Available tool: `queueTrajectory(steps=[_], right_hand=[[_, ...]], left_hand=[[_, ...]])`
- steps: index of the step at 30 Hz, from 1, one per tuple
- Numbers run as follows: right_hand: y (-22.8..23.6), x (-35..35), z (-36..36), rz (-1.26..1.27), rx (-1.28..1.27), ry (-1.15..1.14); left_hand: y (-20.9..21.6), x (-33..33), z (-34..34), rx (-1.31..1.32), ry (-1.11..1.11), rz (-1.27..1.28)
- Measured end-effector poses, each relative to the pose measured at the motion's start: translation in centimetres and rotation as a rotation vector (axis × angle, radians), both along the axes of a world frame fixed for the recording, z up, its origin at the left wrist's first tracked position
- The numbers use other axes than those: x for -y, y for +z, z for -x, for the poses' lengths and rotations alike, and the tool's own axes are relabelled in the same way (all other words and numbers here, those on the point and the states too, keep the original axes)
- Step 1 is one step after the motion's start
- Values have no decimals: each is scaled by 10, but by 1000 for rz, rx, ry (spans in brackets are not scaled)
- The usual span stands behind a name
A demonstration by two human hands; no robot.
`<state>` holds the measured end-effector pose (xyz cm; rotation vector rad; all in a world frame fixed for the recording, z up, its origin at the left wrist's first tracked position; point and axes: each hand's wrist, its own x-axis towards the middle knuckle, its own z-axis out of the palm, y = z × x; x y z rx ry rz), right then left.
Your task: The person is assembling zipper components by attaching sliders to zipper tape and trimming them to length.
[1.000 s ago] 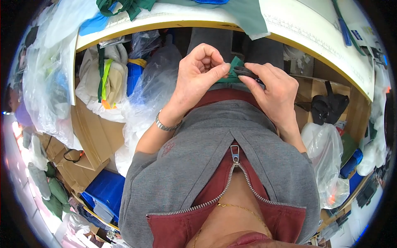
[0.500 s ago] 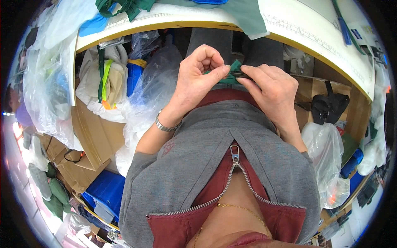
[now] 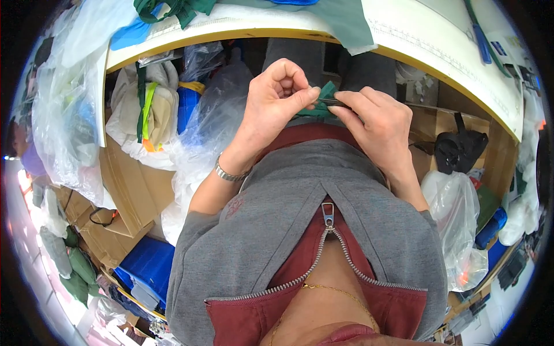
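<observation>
Fingers of the left hand are curled shut, thumb and forefinger pinching one end of a small green cloth held over the lap, just below the desk edge. Across from it the right hand closes on the other end of the cloth, its forefinger and thumb pressed together along a thin dark piece whose kind is too small to tell. Both hands meet at the cloth, fingertips nearly touching. A metal watch circles the left wrist. Below the hands lie a grey zip jacket over a dark red top. On the desk rest a grey-green fabric sheet hanging over its rim and more green cloth at the far left. Under the desk on the person's left stand clear plastic bags, cardboard boxes and a blue crate; on the right lie a black bag and another clear bag.
</observation>
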<state>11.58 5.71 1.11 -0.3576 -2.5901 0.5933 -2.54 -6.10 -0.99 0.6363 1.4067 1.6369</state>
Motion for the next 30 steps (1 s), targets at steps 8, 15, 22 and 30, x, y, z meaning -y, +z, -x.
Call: queueTrajectory(steps=[8,15,22,30], right_hand=[[4,0,-1,-67,35,4],[5,4,3,-127,79,-14],[-14,-6,3,679,108,41],[-26,-4,7,1357,-109,-35]], left_hand=[[0,0,-1,-61,-17,30],[-2,0,-1,-209,-4,64],[-3,-2,2,-21,6,-5],[4,-5,-5,138,8,-102]])
